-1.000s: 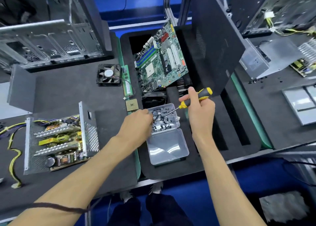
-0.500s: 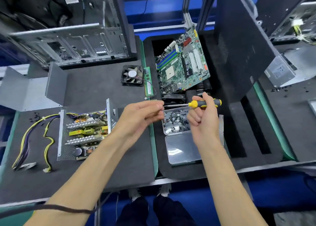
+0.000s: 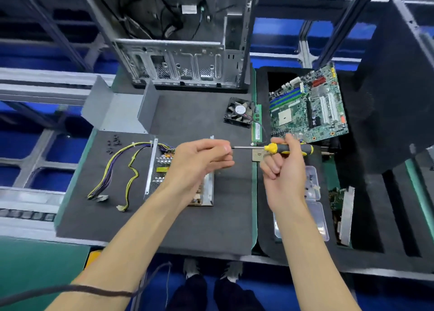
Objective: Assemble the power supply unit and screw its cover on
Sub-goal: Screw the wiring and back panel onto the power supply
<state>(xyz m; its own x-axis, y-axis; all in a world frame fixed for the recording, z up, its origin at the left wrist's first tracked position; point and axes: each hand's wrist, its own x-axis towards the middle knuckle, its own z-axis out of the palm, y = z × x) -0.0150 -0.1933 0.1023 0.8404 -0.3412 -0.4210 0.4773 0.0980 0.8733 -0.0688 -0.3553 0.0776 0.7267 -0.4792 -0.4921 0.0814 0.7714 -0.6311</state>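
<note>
The open power supply unit (image 3: 155, 169) lies on the dark foam mat, with its yellow and purple cables (image 3: 110, 174) trailing left. My left hand (image 3: 199, 160) hovers over it, fingers pinched together at the tip of the screwdriver shaft; whatever it pinches is too small to see. My right hand (image 3: 284, 169) grips the yellow and black screwdriver (image 3: 288, 148), held level and pointing left. The grey bent metal cover (image 3: 117, 111) stands behind the unit. A clear box of screws (image 3: 312, 183) sits partly hidden under my right wrist.
An empty computer case (image 3: 183, 59) stands at the back. A small fan (image 3: 239, 112) and a memory stick (image 3: 257, 125) lie next to a green motherboard (image 3: 307, 106) in a black foam tray. Loose screws (image 3: 114, 143) lie at the mat's left. A black panel (image 3: 394, 87) leans at right.
My left hand left the screw box and came up to the screwdriver tip. Both hands and the view shifted left, over the power supply unit.
</note>
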